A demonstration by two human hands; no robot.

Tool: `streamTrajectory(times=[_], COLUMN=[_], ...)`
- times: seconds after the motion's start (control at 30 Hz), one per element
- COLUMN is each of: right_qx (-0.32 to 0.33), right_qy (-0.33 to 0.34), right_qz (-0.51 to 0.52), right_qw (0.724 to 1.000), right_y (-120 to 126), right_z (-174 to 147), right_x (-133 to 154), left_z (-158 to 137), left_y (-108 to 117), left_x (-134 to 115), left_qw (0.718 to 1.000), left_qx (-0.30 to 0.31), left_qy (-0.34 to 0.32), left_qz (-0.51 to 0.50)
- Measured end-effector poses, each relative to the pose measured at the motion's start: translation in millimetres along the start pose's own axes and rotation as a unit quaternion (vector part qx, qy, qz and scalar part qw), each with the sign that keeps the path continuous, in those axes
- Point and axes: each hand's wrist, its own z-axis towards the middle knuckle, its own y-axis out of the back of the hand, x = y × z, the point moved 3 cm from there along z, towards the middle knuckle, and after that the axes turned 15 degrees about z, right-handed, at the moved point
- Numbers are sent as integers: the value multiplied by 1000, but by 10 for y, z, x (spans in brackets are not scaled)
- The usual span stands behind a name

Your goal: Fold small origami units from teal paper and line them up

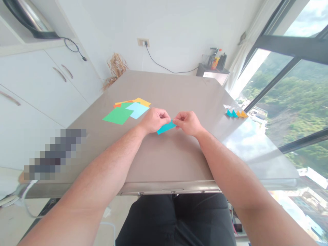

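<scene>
Above the middle of the table, a blue sheet of paper (166, 127) is pinched between both hands. My left hand (156, 119) is closed, thumb and forefinger on its upper left edge. With the thumb and fingertips together, my right hand (187, 122) grips its right corner. The fingers cover parts of the paper, so its full shape is hidden. Left of my left hand lie loose coloured sheets: a light blue sheet (137, 110), a green sheet (118, 115) and a yellow sheet (143, 101), partly overlapping, with orange showing beneath.
Small folded blue and orange paper pieces (237, 113) stand in a row at the table's right side by the window. A pixelated object (55, 153) lies at the left edge. Behind the brown table (169, 164), a small cabinet (212, 72) carries bottles.
</scene>
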Motion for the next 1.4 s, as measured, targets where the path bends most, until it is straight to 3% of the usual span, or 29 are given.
streamTrajectory(times=[0.27, 0.53, 0.6, 0.77, 0.87, 1.0, 1.07, 1.27, 1.4], right_qx=[-19, -79, -85, -102, -109, -55, -24, -3, 41], right_qy=[-34, -34, -19, 12, 38, 27, -1, 10, 57], right_qz=[7, 95, 114, 97, 121, 195, 193, 189, 232], right_qw=[999, 992, 990, 990, 986, 979, 981, 982, 970], right_y=[1, 77, 100, 132, 138, 83, 41, 34, 62], right_z=[15, 58, 71, 84, 80, 64, 51, 28, 28], right_x=[-63, -142, -164, -174, -146, -137, -149, -115, -79], left_z=[-2, 21, 14, -28, -21, 22, 28, -5, 5], left_y=[12, 6, -4, -61, -46, 8, 14, -82, -104], left_x=[66, 133, 132, 74, 63, 107, 125, 102, 142], left_qw=[997, 997, 997, 991, 993, 982, 973, 971, 957], left_qx=[-20, -22, -10, 90, 68, -38, -58, 69, 73], left_qy=[40, 69, 75, 80, 87, 127, 149, 147, 173], left_qz=[61, -7, -34, -52, -45, -133, -166, -175, -221])
